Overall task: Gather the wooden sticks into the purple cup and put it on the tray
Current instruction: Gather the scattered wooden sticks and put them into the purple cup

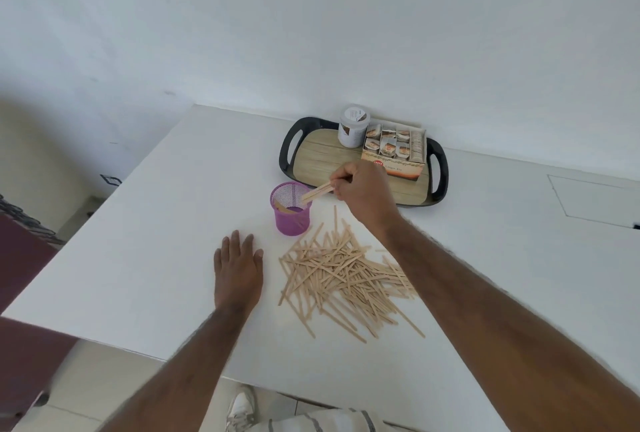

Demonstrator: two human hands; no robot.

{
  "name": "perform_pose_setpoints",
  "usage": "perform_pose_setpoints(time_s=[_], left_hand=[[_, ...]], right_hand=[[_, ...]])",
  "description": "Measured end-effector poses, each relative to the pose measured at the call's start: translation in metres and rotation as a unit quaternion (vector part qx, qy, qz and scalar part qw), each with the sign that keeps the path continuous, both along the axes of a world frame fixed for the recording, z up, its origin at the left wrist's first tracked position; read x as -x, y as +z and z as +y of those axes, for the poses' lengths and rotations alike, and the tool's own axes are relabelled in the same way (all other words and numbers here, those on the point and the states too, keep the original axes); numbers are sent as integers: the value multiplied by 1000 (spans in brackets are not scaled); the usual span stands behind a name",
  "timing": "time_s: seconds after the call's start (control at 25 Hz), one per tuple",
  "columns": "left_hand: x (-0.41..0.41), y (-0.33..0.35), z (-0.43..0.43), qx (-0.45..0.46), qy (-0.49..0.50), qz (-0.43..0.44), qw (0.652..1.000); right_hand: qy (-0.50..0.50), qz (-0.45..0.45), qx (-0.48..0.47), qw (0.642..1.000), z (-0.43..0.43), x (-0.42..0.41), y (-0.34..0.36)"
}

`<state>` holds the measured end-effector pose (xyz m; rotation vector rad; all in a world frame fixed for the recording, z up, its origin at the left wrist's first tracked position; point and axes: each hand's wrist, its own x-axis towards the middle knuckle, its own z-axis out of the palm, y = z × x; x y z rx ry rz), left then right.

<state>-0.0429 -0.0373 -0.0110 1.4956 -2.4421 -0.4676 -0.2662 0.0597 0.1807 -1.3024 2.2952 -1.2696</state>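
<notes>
Left hand [238, 272] lies flat on the table [156, 224], nearer than the purple cup [291, 213] and a bit left of it. Fingers straight and spread, holding nothing.

Wooden sticks [343, 276]: loose criss-crossed heap on the near-right side of the cup. The far tips come close to the cup's base; can't tell if any touch.

Cup is upright mesh, standing on the table, with a few sticks already inside leaning on the wall.

Right hand [363, 192] is just right of the cup, above rim level. Fingers and thumb pinch a small bundle [317, 192] of sticks, whose free ends poke over the rim into the mouth.

Tray [287, 154] sits beyond the cup to the far right, near but apart; the cup is not on it yet. On the tray's side away from the cup are a box of sachets [394, 154] and a white jar [353, 127]. The side nearest the cup is bare wood-look floor.

Handling, my read: the sticks are thin, flat, very light, stiff but snappable. They look smooth and likely slide on each other, so single ones would be fiddly to lift off a flat table. Better to rake several together, pinch the bundle at one end or mid-length, and feed it in end-first.

The cup looks light and rigid and may tip when sticks lean to one side. Steady it with the idle left hand, then grip round the wall to carry it. Most of the heap remains, so this is early in the task.
</notes>
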Motion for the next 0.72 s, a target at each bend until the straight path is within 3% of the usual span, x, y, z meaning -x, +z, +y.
perform_pose_setpoints(time_s=[0.16,0.28,0.36,0.44,0.48,0.56,0.64,0.72], left_hand=[[1,-6,-3,-7,-32,-35,999],[0,-5,-2,-2,-29,-35,999],[0,-4,-2,-1,-28,-25,999],[-1,-4,-2,0,-30,-19,999],[-1,-5,-3,2,-30,-17,999],[-1,-6,-3,7,-31,-19,999],[-1,-6,-3,13,-32,-12,999],[-2,-3,-2,11,-34,14,999]], right_hand=[[89,250,-101,959,-51,-17,-1],[167,417,-226,865,-77,-38,-3],[211,471,-271,812,-86,-45,-6],[246,472,-289,795,-92,-45,-12],[254,458,-294,800,-94,-43,-16],[244,377,-276,850,-93,-36,-18],[213,291,-191,913,-80,-22,-15],[154,223,-130,954,-52,-4,-13]])
